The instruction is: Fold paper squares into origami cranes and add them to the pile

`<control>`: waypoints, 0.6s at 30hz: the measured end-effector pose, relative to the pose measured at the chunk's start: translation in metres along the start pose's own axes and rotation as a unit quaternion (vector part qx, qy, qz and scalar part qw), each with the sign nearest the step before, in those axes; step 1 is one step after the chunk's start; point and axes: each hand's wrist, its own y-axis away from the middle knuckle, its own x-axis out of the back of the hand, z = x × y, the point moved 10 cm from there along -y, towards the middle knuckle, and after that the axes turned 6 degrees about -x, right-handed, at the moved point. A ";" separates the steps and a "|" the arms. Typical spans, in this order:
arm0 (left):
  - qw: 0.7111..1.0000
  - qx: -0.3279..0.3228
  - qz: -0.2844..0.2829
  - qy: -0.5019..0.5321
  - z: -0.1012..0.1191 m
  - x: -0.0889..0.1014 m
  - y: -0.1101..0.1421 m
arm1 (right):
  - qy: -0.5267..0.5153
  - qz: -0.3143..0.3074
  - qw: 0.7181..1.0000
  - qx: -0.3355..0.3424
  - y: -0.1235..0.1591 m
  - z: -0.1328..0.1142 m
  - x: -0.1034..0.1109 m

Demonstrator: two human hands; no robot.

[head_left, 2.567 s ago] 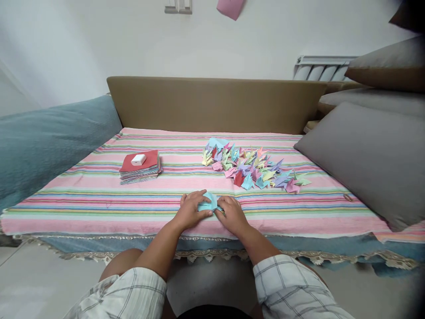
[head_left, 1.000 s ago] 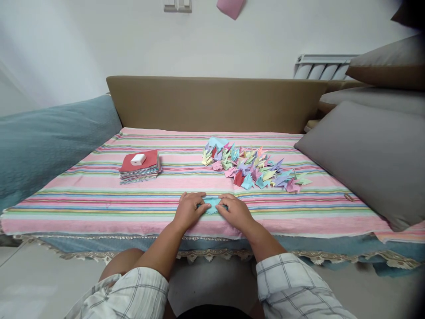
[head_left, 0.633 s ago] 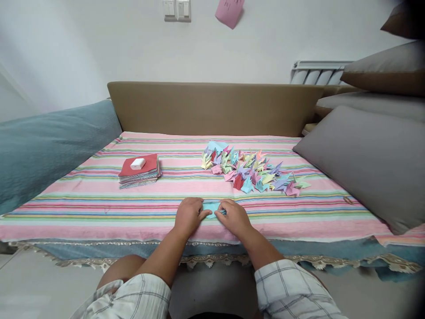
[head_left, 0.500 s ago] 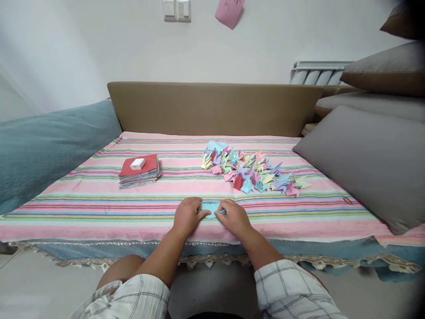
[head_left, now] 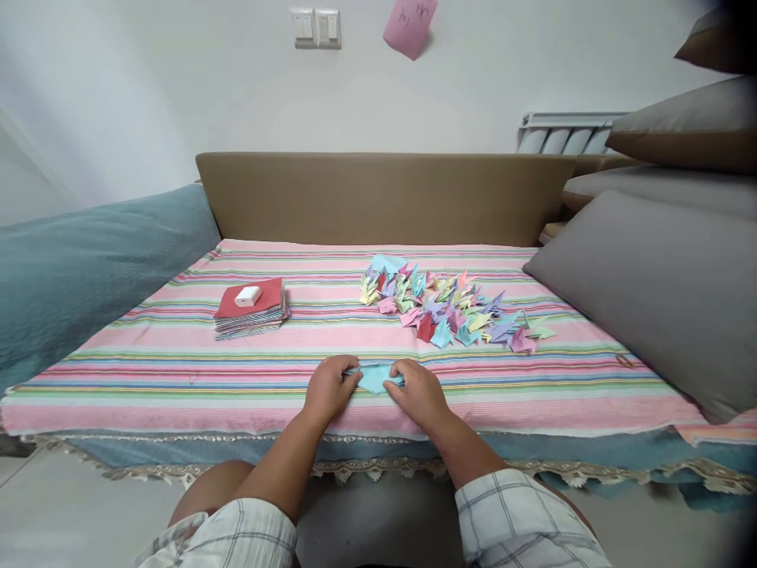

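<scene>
Head view: two hands, left hand (head_left: 330, 392) and right hand (head_left: 421, 393), pinch opposite ends of one blue paper (head_left: 374, 379) over one striped cloth (head_left: 331, 276). Beyond: one paper stack (head_left: 251, 321), one white block (head_left: 247, 297) on top; paper cranes (head_left: 441, 334) too crowded to count.

Dark handwriting (head_left: 412, 14) on the pink note (head_left: 409, 38) against the white wall (head_left: 473, 79), too small to read surely.

striped cloth (head_left: 177, 355) bearing paper stack (head_left: 251, 312), folded cranes (head_left: 449, 312)
</scene>
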 end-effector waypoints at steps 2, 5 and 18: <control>1.000 -0.004 0.012 -0.004 0.003 0.003 0.000 | -0.001 0.001 1.000 0.002 0.000 -0.001 0.000; 0.999 0.001 0.032 -0.014 0.005 0.008 0.000 | 0.000 0.001 1.000 0.004 0.000 -0.001 0.000; 0.997 0.006 0.018 -0.081 0.002 0.012 0.002 | 0.000 0.003 1.000 0.006 0.000 -0.001 -0.001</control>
